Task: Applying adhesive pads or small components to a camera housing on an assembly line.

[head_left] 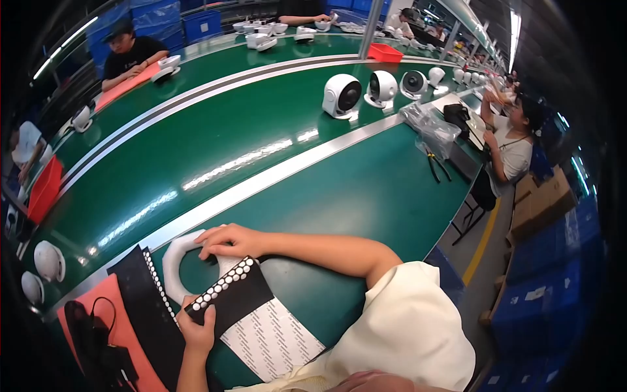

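My left hand (198, 330) is closed on the edge of a black sheet (245, 297) with rows of round white adhesive pads along its upper edge. The sheet's lower part is white backing (277, 336) with printed lines. Just beyond it lies a white curved plastic piece (175, 268), shaped like an open ring, its near side partly hidden by the sheet. My right hand (234, 242) is closed over the far rim of this piece, fingers bent; whether a small pad is between the fingertips is hidden.
Beside my left hand lie another black strip with white pads (147, 307) and an orange mat (130, 326) bearing a black cabled item. White round devices (343, 96) stand on the green conveyor (255, 124). Pliers (436, 166) and clear bags (431, 124) lie to the right. Co-workers sit around.
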Available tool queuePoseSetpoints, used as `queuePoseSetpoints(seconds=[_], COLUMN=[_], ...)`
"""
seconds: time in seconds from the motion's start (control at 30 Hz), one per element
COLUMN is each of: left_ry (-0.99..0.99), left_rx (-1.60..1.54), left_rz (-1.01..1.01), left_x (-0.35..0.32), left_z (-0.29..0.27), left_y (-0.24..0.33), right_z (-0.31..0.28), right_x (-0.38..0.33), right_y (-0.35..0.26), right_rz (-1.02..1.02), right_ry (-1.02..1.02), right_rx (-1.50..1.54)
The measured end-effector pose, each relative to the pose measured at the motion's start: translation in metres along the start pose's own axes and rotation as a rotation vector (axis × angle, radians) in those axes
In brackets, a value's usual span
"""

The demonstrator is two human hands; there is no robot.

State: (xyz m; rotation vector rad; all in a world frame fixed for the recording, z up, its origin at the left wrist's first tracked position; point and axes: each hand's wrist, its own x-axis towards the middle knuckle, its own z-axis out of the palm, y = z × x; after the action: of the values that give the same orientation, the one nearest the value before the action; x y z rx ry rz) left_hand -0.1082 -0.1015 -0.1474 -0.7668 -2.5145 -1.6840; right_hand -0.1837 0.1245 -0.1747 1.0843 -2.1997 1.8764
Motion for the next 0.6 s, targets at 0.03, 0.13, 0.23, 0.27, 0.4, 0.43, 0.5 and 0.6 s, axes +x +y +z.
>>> queuePoseSetpoints(seconds=[0.03, 0.13, 0.23, 0.27, 0.4, 0.43, 0.5, 0.6], left_ry=[-0.003, -0.024, 0.010, 0.007, 0.066, 0.068, 0.075, 0.129], left_rx=[0.005, 0.031, 0.035, 0.019, 0.030, 0.033, 0.038, 0.013], left_rz=[-0.013, -0.031, -0.006, -0.028, 0.037, 0.036, 0.046, 0.057], left_x=[-0.0007, -0.0006, -0.0024, -0.0029, -0.0019, -0.0026, -0.0021, -0.0040], left_z=[-0.0007, -0.0039, -0.0032, -0.0040, 0.0012, 0.0012, 0.0025, 0.0052], left_y=[-0.0013, -0.0074, -0.0068, -0.0070, 0.0000, -0.0002, 0.0011, -0.0007], right_z=[0.0007, 0.0001, 0.0030, 0.0039, 0.0036, 0.0040, 0.0026, 0.0030], right_x=[-0.0011, -0.0032, -0.0015, -0.0011, -0.0010, -0.0013, -0.0028, -0.0025], right_y=[-0.0004, -0.0017, 0.0020, 0.0021, 0.0029, 0.0021, 0.0009, -0.0001], right_rz=[0.018, 0.042, 0.032, 0.029, 0.044, 0.036, 0.044, 0.056], right_ry=[0.002, -0.009, 0.003, 0.008, -0.009, -0.006, -0.009, -0.010], right_rx=[0.006, 0.043, 0.010, 0.020, 0.042, 0.042, 0.051, 0.054])
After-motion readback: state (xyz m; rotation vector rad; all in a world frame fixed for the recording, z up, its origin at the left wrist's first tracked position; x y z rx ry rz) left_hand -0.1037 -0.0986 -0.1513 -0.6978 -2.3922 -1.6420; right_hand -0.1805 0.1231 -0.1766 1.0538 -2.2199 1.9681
